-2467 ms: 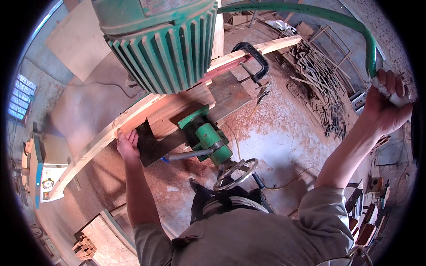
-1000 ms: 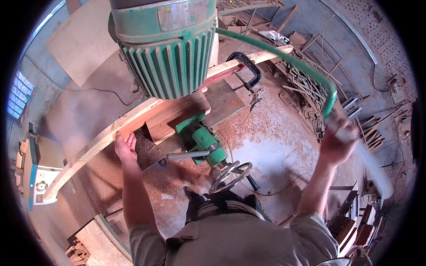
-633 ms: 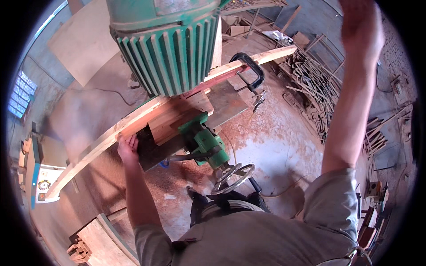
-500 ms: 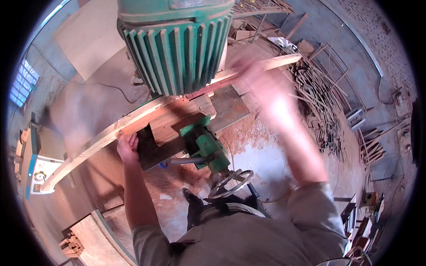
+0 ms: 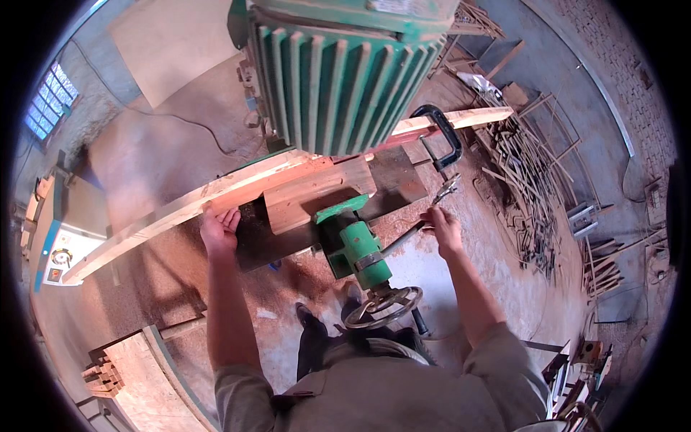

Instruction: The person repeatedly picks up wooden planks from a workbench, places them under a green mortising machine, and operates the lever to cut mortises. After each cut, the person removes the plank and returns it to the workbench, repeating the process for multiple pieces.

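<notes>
1. left hand is pressing, fingers flat and unclenched, on the long pale curved wooden plank lying across the machine table.
2. right hand is gripping the thin grey metal lever (beside the green cast-iron screw housing).
3. big green ribbed motor is hanging above the plank.

Even daylight fills the sharp picture, brightest on the pale wall far beyond the left hand, with soft shadows, no glare, and straight edges bending toward the black round rim.

White panel with round dial, far left.
</notes>
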Action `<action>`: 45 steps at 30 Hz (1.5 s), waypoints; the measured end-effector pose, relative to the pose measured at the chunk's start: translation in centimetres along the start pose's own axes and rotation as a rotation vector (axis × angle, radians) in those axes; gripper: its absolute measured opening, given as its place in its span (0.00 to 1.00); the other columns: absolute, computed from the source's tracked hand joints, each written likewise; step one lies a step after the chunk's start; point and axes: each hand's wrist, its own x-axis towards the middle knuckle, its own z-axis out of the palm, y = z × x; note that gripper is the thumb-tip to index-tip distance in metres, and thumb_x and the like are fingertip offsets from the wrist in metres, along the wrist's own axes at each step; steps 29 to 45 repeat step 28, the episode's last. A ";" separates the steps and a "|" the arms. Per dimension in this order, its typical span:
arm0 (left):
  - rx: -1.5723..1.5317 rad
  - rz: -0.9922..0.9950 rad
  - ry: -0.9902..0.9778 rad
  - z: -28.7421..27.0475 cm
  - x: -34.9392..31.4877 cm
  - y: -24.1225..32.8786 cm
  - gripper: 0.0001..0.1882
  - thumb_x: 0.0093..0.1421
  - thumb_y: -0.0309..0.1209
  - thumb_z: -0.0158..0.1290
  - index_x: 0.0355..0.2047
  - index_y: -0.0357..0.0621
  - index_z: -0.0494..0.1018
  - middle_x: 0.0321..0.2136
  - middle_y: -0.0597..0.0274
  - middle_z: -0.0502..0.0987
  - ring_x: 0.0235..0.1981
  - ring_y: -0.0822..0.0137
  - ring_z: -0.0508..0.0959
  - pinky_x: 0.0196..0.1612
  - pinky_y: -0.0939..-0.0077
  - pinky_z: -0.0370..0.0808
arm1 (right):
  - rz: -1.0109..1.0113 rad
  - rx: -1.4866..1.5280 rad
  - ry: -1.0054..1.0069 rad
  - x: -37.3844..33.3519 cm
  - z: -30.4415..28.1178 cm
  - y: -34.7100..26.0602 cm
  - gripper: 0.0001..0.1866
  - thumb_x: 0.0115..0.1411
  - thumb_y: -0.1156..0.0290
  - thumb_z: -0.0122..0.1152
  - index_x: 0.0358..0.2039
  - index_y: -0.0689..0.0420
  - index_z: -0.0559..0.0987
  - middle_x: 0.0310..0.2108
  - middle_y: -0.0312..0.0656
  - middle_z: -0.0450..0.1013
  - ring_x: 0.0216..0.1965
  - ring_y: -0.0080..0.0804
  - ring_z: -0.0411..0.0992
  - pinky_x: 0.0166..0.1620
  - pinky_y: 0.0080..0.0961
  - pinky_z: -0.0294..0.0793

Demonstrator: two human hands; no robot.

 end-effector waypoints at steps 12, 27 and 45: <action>-0.566 0.551 -0.306 -12.6 -4.2 14.5 0.21 0.56 0.50 0.51 0.43 0.51 0.72 0.39 0.65 0.77 0.41 0.62 0.76 0.45 0.61 0.76 | -0.286 0.148 -0.166 -12.9 5.5 -7.3 0.11 0.63 0.68 0.51 0.40 0.62 0.73 0.33 0.42 0.74 0.30 0.28 0.73 0.34 0.24 0.75; -0.393 0.353 0.313 -21.5 -24.5 8.2 0.27 0.60 0.59 0.42 0.45 0.50 0.66 0.32 0.60 0.69 0.30 0.64 0.70 0.33 0.66 0.71 | -0.407 -0.501 -1.439 -28.8 28.4 -1.0 0.30 0.51 0.63 0.65 0.52 0.59 0.67 0.39 0.54 0.73 0.40 0.47 0.74 0.43 0.38 0.73; -0.402 0.376 0.371 -23.1 -26.2 7.8 0.27 0.60 0.59 0.42 0.45 0.50 0.66 0.32 0.60 0.69 0.30 0.64 0.70 0.33 0.66 0.71 | -0.290 -0.498 -1.497 -29.3 28.5 0.1 0.30 0.51 0.64 0.65 0.53 0.58 0.66 0.41 0.53 0.73 0.40 0.46 0.74 0.43 0.38 0.73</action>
